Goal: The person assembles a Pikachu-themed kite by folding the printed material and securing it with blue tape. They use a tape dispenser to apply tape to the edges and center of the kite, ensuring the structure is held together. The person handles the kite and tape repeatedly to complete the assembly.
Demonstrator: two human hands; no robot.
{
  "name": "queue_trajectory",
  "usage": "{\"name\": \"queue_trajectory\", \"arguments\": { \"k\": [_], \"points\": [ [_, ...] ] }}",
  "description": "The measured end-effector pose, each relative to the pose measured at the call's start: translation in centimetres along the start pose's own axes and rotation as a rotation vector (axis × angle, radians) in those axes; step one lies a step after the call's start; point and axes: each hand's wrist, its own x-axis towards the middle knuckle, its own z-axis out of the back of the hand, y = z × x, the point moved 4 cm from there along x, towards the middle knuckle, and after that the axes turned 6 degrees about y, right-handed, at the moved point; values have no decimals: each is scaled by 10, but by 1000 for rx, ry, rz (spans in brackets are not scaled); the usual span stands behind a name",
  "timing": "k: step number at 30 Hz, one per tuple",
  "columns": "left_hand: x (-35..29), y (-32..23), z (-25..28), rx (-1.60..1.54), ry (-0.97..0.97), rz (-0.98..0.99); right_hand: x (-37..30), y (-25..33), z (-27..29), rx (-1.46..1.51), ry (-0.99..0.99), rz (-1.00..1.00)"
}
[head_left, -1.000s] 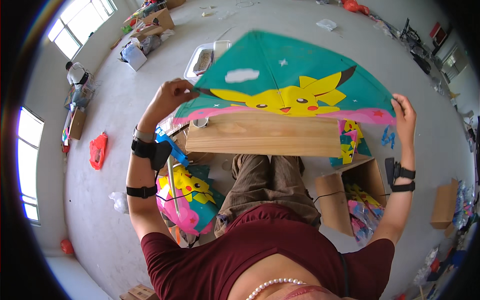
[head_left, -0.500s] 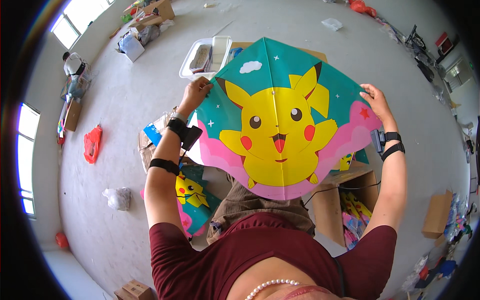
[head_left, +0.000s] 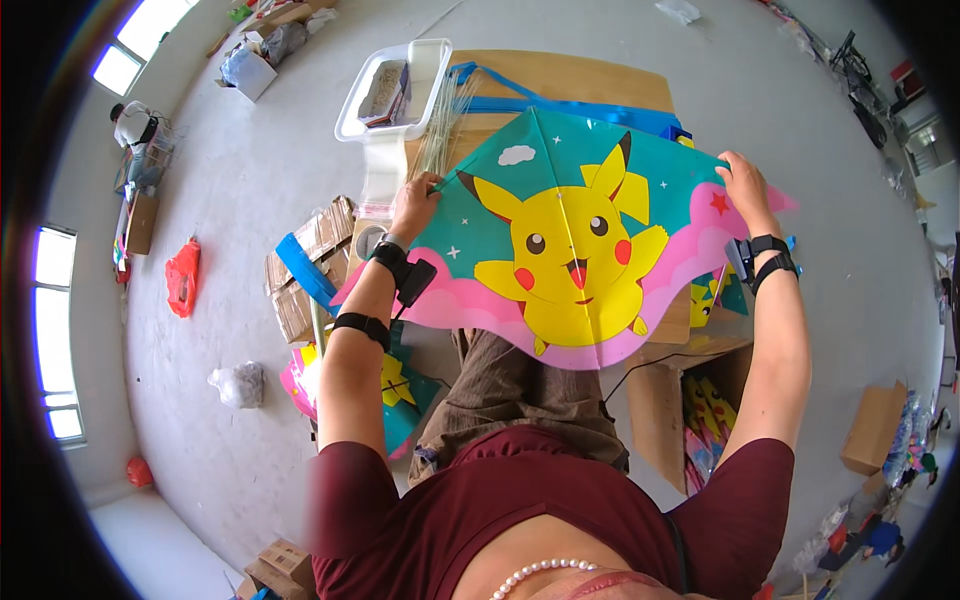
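A kite (head_left: 570, 250) in teal and pink, printed with a yellow cartoon animal, is spread between my hands above my lap. My left hand (head_left: 417, 207) pinches its left upper edge; my right hand (head_left: 745, 187) grips the right upper edge. A crease or spar line runs down its middle, and pink side tips stick out past both wrists. Beyond the kite's top stands a table (head_left: 590, 75) with a blue strap (head_left: 560, 103) lying across it. Thin clear rods (head_left: 443, 135) lie at the table's left end.
Left of the table is a clear plastic bin (head_left: 430, 75) holding a small box. An open carton (head_left: 655, 420) with more printed kites stands at my right. Kites (head_left: 400, 395) and flattened cardboard (head_left: 300, 270) are at my left. A red bag (head_left: 183, 278) lies on the floor.
The kite's top has come down toward me and the sheet now tilts, uncovering the blue strap and rods on the table. Both hands still hold its edges; the left has moved slightly down and right.
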Motion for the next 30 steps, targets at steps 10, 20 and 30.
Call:
{"name": "queue_trajectory", "arguments": {
  "k": [10,20,30],
  "points": [
    [5,-5,-40,111,-198,29,15,36,-13,-268,26,-58],
    [-110,-66,-122,564,135,-381,14,81,-14,-336,60,-43],
    [-172,-76,-159,492,152,-276,-20,151,-25,-253,42,-160]
  ]
}}
